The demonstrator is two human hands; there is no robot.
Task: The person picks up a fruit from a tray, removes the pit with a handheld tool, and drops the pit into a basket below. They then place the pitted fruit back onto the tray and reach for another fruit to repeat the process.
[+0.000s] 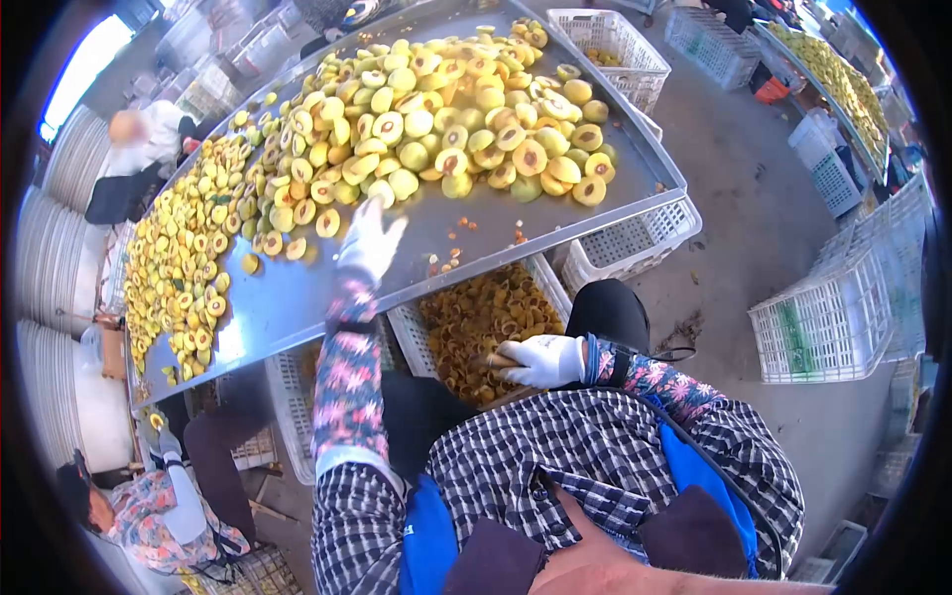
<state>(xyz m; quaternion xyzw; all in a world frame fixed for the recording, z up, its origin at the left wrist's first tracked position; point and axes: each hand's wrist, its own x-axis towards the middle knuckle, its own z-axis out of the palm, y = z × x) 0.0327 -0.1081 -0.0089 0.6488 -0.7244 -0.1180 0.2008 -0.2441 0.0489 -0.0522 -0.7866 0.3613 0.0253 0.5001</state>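
My left hand (372, 243), in a white glove, reaches over the metal table (426, 243) with thumb and fingers apart. Its fingertips are right at the near edge of a big heap of halved yellow peaches (416, 124), many showing reddish-brown centres. In front of my lap, my right hand (543, 360), also white-gloved, is closed around a short brown stick-like thing (493, 360), mostly hidden by the fingers. Below that hand, a white crate (409, 332) partly under the table is filled with brownish-orange fruit pieces (486, 317).
A raised rim edges the table, with small orange scraps (456, 253) near it. White plastic crates (635, 238) stand beside and under the table, others (823, 317) farther right. One person (149, 149) is across the table's left end; another (169, 516) sits at lower left.
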